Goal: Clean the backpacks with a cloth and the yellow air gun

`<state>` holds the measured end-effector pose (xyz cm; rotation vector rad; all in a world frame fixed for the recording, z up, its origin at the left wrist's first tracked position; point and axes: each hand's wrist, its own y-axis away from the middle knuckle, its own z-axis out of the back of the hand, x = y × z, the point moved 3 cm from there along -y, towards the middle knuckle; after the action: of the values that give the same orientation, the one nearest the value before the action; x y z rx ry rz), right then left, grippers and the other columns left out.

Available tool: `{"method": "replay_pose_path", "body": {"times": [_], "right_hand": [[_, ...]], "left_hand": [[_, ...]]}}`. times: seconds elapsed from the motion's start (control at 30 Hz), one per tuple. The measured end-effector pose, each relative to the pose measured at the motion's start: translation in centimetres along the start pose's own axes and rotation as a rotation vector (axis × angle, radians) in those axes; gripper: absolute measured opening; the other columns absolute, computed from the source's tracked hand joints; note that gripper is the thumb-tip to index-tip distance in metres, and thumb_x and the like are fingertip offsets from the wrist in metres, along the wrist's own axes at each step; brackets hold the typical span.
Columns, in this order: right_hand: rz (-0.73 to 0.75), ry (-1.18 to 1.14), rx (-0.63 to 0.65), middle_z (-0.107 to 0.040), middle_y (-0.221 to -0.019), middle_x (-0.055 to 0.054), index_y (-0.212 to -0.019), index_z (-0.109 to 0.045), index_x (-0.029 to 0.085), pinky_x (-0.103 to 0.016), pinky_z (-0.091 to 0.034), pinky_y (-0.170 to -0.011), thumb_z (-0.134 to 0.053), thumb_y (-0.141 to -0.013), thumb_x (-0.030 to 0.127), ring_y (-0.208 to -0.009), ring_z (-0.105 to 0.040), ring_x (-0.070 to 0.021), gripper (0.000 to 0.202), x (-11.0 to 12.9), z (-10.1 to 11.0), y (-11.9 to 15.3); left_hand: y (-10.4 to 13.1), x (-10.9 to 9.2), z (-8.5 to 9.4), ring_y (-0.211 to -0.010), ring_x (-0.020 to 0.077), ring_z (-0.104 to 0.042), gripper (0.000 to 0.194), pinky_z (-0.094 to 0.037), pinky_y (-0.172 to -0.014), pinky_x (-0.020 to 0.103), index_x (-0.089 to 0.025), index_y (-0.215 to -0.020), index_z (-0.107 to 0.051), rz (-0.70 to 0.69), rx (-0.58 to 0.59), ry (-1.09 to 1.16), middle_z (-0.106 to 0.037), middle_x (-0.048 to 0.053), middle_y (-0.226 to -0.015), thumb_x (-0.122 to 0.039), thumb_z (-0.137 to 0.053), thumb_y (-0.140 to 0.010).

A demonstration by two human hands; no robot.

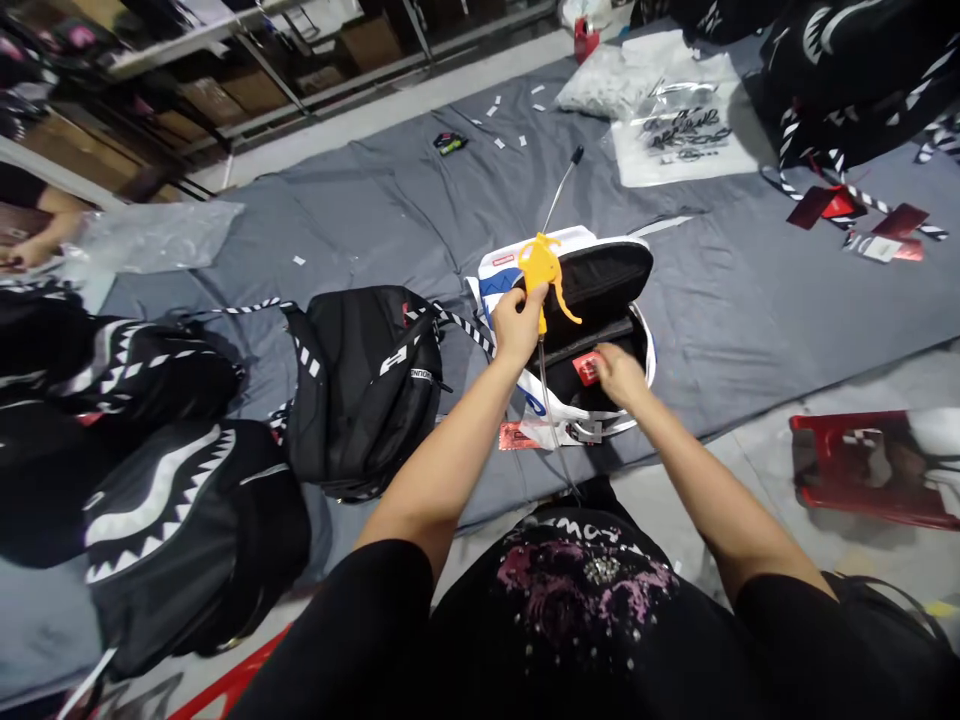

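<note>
My left hand (517,325) is closed around the handle of a yellow air blow gun (540,265), its thin metal nozzle pointing away from me and its clear hose hanging down towards my shirt. Below it lies a white and blue backpack (649,345), unzipped, with its black lining showing and the flap folded back. Inside the opening, my right hand (621,377) has its fingers closed at the edge of a red label (586,368). Red and white hang tags (517,435) stick out under the bag's near side.
A black backpack (360,390) with striped straps lies left, beside several more with shark-teeth prints (165,510). Clear plastic bags (652,90) and dark red tags (814,207) are at the far right. Another person's hand (34,250) shows at left. A red stool (817,460) stands right.
</note>
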<state>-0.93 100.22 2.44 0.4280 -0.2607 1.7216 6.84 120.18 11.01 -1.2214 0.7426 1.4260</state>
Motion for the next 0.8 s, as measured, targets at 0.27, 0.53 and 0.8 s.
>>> {"method": "replay_pose_path", "body": {"times": [0.27, 0.53, 0.8], "right_hand": [[0.04, 0.193, 0.32, -0.034, -0.152, -0.017, -0.141, -0.045, 0.016, -0.058, -0.016, -0.113, -0.048, -0.093, 0.029, -0.14, -0.028, -0.0324, 0.05, -1.7, -9.4, 0.8], [0.071, 0.28, 0.175, -0.025, -0.155, -0.02, -0.145, -0.04, 0.014, -0.052, -0.024, -0.11, -0.048, -0.094, 0.036, -0.14, -0.024, -0.0366, 0.056, -3.4, -6.1, 3.9], [0.309, 0.324, 0.27, -0.061, -0.113, -0.015, -0.107, -0.064, 0.014, -0.04, -0.034, -0.089, -0.044, -0.094, 0.022, -0.1, -0.05, -0.0276, 0.026, -3.2, -4.1, 8.2]], "left_hand": [[-1.4, -0.3, 0.6, -0.05, 0.0071, -0.042, 0.05, -0.033, -0.049, 0.021, -0.015, -0.059, -0.056, 0.169, -0.125, 0.227, -0.048, -0.004, -0.053, -0.062, -0.062, -0.077], [-1.9, 0.4, 1.5, -0.049, 0.0071, -0.041, 0.051, -0.032, -0.048, 0.02, -0.016, -0.058, -0.056, 0.173, -0.11, 0.226, -0.047, -0.004, -0.052, -0.063, -0.064, -0.075], [-2.0, 1.7, 0.8, -0.05, 0.007, -0.041, 0.048, -0.03, -0.049, 0.02, -0.016, -0.059, -0.055, 0.14, -0.102, 0.141, -0.048, -0.005, -0.053, -0.059, -0.064, -0.078]]}}
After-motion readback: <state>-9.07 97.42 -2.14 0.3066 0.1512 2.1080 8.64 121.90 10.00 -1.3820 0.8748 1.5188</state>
